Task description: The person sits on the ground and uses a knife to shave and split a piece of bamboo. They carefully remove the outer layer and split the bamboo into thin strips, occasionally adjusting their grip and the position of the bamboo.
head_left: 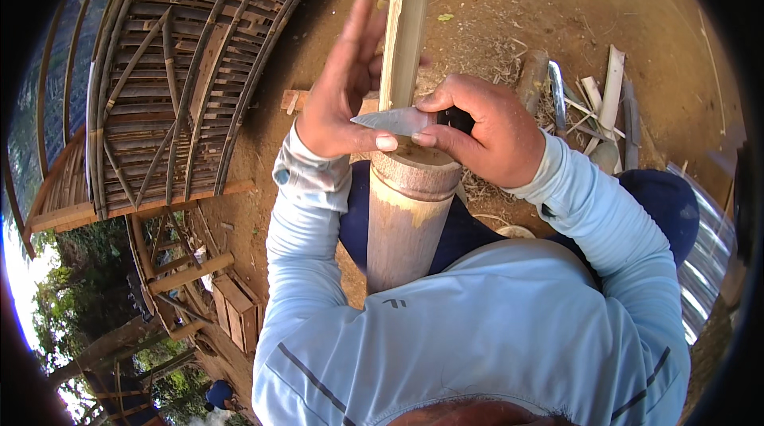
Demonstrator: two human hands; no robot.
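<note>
My right hand (pixel 489 130) is closed round the dark handle of a knife (pixel 395 121), with its thumb and forefinger pinching the base of the blade. The blade points left and lies across the lower end of a split bamboo piece (pixel 403 44), just above the cut top of a thick bamboo tube (pixel 407 219). That tube stands upright between my legs. My left hand (pixel 338 91) is open, its fingers stretched out beside and partly behind the split piece. Its thumb rests by the blade, near the tube's rim.
On the dirt floor to the right lie bamboo offcuts (pixel 611 95), shavings and a shiny metal-looking piece (pixel 557 91). A large slatted bamboo structure (pixel 179 68) fills the upper left. A wooden box (pixel 235 310) stands at the lower left, near a dark blue cap or head covering (pixel 219 394).
</note>
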